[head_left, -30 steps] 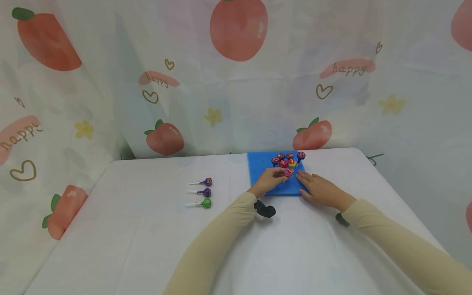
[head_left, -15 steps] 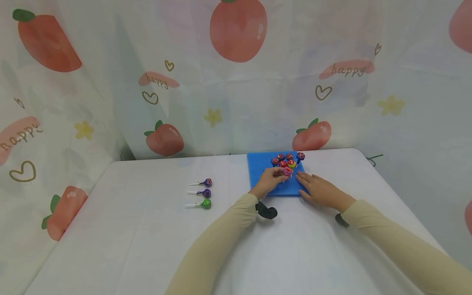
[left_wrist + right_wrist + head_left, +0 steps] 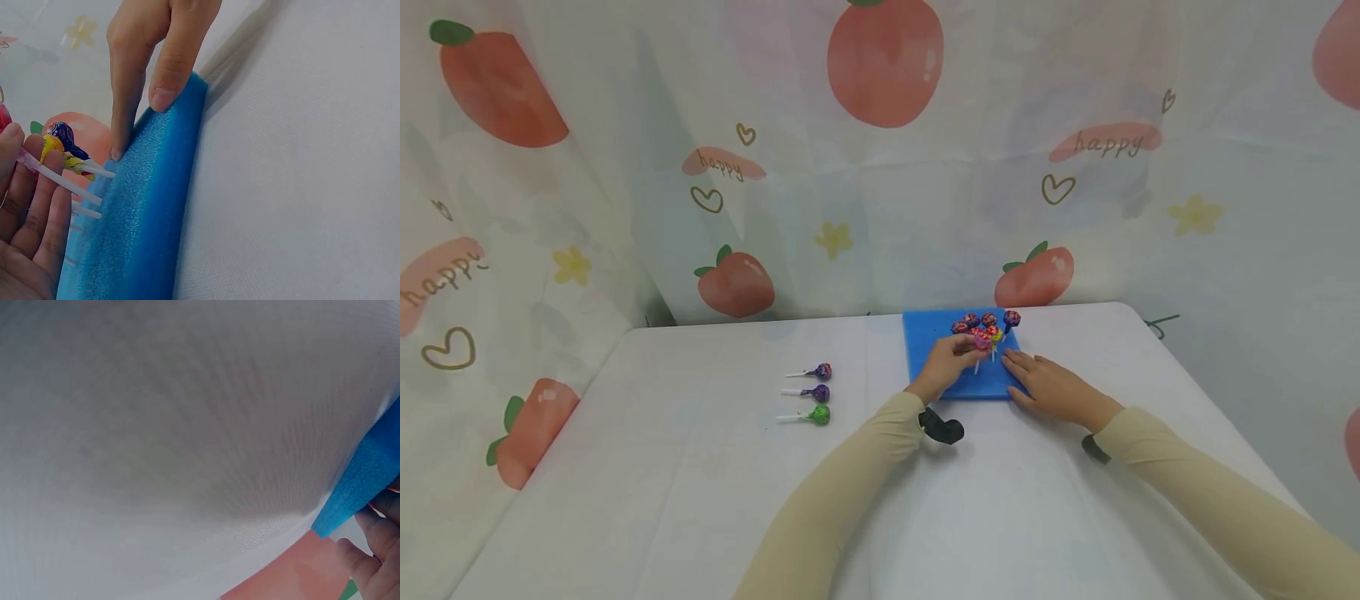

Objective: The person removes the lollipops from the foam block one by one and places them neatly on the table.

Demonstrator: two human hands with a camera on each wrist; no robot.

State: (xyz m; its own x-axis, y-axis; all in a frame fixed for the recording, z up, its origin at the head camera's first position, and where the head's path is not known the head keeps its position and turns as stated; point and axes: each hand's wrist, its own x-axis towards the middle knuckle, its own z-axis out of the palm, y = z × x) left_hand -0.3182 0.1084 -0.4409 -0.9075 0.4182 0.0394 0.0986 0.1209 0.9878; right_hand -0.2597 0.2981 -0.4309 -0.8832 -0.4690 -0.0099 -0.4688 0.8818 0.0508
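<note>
My left hand (image 3: 946, 365) pinches a pink-wrapped lollipop (image 3: 982, 342) by its head, over a blue foam board (image 3: 928, 333). In the left wrist view the thumb and fingers of that left hand (image 3: 28, 231) are around the wrapper, and the white stick (image 3: 69, 184) points at the foam, its tip close to the surface. Several lollipops stand upright in the board's far right part, among them a yellow one (image 3: 995, 333) and a dark one (image 3: 1012, 318). My right hand (image 3: 1052, 387) rests on the board's right edge, fingers extended, thumb at the near corner.
Three lollipops lie in a column on the white table to the left: a purple-and-red one (image 3: 823, 372), a purple one (image 3: 821, 392) and a green one (image 3: 820, 414). A printed curtain (image 3: 880, 208) hangs behind the table (image 3: 700, 500).
My left hand has shifted slightly up and away with the pink lollipop, and more of its stick now shows below the fingers. The right hand stays in place on the board.
</note>
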